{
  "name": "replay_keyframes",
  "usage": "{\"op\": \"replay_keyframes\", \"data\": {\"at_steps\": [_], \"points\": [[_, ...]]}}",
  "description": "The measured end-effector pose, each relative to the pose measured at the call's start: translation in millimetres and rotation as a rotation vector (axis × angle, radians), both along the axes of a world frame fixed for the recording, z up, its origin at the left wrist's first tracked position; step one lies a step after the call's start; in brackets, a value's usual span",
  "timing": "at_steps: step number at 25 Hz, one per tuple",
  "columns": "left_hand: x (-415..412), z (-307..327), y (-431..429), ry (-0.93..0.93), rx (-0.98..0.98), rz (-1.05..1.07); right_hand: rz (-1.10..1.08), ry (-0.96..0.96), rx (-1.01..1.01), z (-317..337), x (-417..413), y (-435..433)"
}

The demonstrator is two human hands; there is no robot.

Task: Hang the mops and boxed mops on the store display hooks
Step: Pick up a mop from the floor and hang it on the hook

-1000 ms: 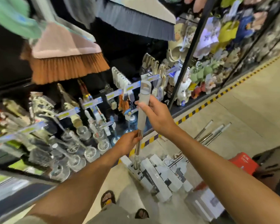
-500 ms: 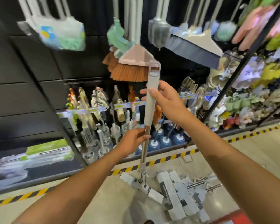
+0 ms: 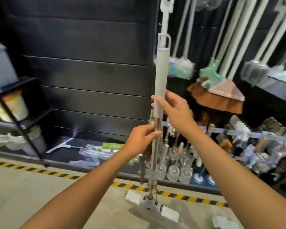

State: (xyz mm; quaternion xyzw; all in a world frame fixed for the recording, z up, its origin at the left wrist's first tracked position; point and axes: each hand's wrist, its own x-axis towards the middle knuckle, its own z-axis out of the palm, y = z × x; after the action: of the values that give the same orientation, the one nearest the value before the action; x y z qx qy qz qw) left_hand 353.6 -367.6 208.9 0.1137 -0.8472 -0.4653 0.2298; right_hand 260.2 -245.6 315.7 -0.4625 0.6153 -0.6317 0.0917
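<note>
I hold a flat mop (image 3: 161, 76) upright in front of the black display wall. Its grey grip ends in a hanging loop at the top, and its white flat head (image 3: 151, 205) hangs just above the floor. My right hand (image 3: 171, 109) grips the lower end of the grey grip. My left hand (image 3: 142, 138) pinches the steel pole just below it. Behind the loop another white mop handle (image 3: 165, 17) hangs from above. A corner of another mop head (image 3: 224, 223) lies on the floor at the bottom right.
Brooms (image 3: 221, 93) and dusters (image 3: 180, 66) hang at the right. Toilet brushes and small goods (image 3: 180, 162) fill the low shelf there. Packaged items (image 3: 104, 148) lie on the bottom shelf of the black slat wall (image 3: 89, 63). A black rack (image 3: 12, 104) stands left. A yellow-black floor stripe (image 3: 40, 171) runs along the base.
The mop has risen from the pile on the floor to upright, its loop now higher against the wall. My view has swung left and up. Both hands kept their hold.
</note>
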Motion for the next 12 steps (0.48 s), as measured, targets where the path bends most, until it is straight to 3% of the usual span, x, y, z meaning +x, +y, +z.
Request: {"op": "replay_keyframes", "data": {"at_steps": [12], "points": [[109, 119, -186, 0.150, -0.142, 0.350, 0.210, 0.134, -0.155, 115, 75, -219]]}}
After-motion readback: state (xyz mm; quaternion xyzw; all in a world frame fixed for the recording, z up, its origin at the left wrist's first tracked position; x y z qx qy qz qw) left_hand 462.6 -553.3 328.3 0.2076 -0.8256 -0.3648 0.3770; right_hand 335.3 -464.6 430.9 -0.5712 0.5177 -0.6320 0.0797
